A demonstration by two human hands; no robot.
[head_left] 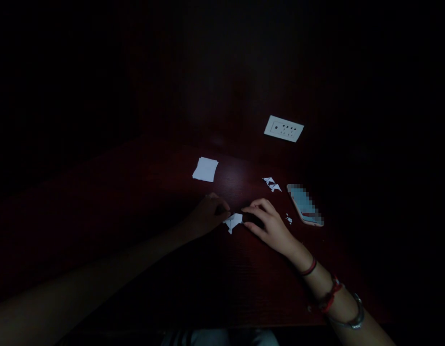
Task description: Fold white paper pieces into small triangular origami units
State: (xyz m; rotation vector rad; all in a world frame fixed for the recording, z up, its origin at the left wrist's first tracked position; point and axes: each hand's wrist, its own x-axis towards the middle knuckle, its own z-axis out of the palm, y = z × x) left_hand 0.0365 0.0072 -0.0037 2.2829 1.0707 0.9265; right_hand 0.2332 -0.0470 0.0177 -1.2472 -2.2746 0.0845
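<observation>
Left hand seemingly pinches folded paper on a dark table; right hand, fingers parted, curves at the paper's right.

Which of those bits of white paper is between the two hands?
The folded piece, flanked by left hand and right hand. The square stack lies farther back; the other folded paper and tiny scraps lie right, toward the phone.

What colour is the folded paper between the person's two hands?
White; the folded paper shows best in the head view.
</observation>
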